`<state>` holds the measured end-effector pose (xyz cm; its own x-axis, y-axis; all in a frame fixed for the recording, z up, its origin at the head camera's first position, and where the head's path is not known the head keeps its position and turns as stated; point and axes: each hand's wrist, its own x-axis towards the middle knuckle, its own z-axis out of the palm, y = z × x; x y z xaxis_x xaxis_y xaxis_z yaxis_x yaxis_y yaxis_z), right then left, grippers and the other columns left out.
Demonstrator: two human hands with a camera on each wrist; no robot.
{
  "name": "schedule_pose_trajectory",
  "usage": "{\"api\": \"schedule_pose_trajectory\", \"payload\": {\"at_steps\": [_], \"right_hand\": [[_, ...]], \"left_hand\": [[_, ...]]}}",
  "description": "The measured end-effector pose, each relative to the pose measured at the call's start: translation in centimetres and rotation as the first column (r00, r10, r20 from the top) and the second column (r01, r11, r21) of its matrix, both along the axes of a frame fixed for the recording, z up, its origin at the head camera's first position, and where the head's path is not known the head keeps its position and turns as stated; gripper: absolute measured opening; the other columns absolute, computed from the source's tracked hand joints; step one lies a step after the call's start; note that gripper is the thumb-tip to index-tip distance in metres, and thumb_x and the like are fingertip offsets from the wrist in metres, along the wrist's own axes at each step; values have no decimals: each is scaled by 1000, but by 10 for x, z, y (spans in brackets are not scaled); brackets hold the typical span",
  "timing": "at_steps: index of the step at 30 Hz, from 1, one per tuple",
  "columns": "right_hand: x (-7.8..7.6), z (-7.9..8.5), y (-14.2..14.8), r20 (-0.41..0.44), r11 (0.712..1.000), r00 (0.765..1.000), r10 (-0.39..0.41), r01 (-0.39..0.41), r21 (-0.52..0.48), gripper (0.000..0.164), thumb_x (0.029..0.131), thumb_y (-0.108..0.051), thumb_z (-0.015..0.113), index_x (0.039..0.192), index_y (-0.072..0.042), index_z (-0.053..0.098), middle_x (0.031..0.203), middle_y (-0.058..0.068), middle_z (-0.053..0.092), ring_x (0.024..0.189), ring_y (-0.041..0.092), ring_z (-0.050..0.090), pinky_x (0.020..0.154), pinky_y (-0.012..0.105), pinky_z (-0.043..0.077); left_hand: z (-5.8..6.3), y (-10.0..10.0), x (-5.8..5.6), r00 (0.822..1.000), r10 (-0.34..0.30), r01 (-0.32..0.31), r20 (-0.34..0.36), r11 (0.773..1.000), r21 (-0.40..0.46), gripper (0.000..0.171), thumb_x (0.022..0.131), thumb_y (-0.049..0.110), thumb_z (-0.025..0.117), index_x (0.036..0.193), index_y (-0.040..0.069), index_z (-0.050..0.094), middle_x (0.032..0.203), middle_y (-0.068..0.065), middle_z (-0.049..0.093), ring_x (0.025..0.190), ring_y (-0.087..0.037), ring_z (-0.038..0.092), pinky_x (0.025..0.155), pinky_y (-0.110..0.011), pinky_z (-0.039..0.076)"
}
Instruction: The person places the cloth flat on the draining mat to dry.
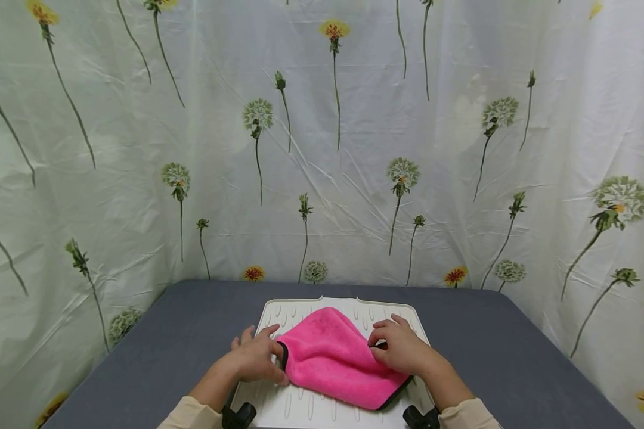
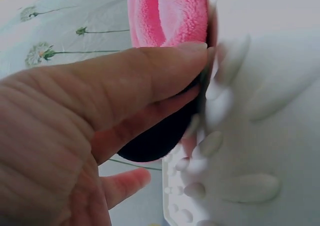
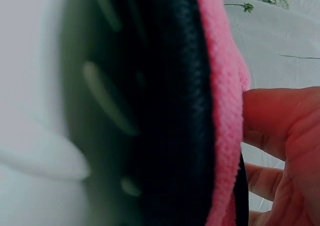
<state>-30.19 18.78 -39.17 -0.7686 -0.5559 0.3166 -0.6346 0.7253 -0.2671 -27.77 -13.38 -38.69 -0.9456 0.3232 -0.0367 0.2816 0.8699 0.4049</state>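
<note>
A fluffy pink towel (image 1: 333, 357) with black edging lies rumpled over a white ribbed tray (image 1: 311, 411). At its left end my left hand (image 1: 254, 357) has thumb and index finger about the black-edged corner. Close up in the left wrist view, the thumb (image 2: 165, 68) lies along the towel (image 2: 182, 16), low against the tray's ribs. My right hand (image 1: 399, 347) pinches the black edging on the towel's right side. The right wrist view shows fingers (image 3: 270, 116) behind a raised fold of the towel (image 3: 227, 111); their tips are partly hidden.
Under the tray is a table with a dark grey cover (image 1: 204, 316). A pale curtain (image 1: 322, 179) printed with dandelions hangs behind and around it. Black straps with camera mounts (image 1: 238, 416) sit at both wrists, above the tray's near corners.
</note>
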Motion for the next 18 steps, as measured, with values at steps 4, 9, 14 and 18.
{"api": "schedule_pose_trajectory", "payload": {"at_steps": [4, 9, 14, 18], "right_hand": [[-1, -2, 0, -18, 1000, 1000, 4, -5, -4, 13, 79, -12, 67, 72, -22, 63, 89, -3, 61, 106, 28, 55, 99, 57, 20], [-3, -3, 0, -8, 1000, 1000, -20, 20, 1, 15, 80, -12, 67, 71, -23, 61, 89, -3, 60, 106, 27, 54, 100, 56, 20], [-2, -2, -1, -16, 999, 999, -47, 47, -1, 15, 80, -12, 67, 71, -23, 61, 84, -6, 61, 105, 26, 55, 100, 54, 21], [-1, -1, -2, -21, 996, 996, -88, 88, -15, 14, 80, -13, 67, 70, -22, 61, 83, -6, 61, 105, 26, 55, 101, 53, 22]], "left_hand": [[-3, 2, -1, 1000, -4, 5, -27, 1000, 11, 23, 61, 37, 81, 60, 32, 59, 141, -8, 36, 127, -54, 14, 89, -74, 7], [-3, 3, -2, 999, -6, 7, -42, 1000, 19, 22, 62, 35, 79, 58, 30, 58, 140, -7, 38, 127, -53, 15, 90, -73, 7], [1, 2, -1, 1000, -22, 23, -17, 999, 48, 22, 64, 34, 79, 59, 28, 58, 138, -6, 39, 126, -54, 16, 90, -74, 8], [3, -2, -1, 999, -48, 49, -17, 997, 67, 23, 66, 35, 78, 60, 27, 58, 137, -8, 41, 124, -55, 18, 89, -74, 10]]}}
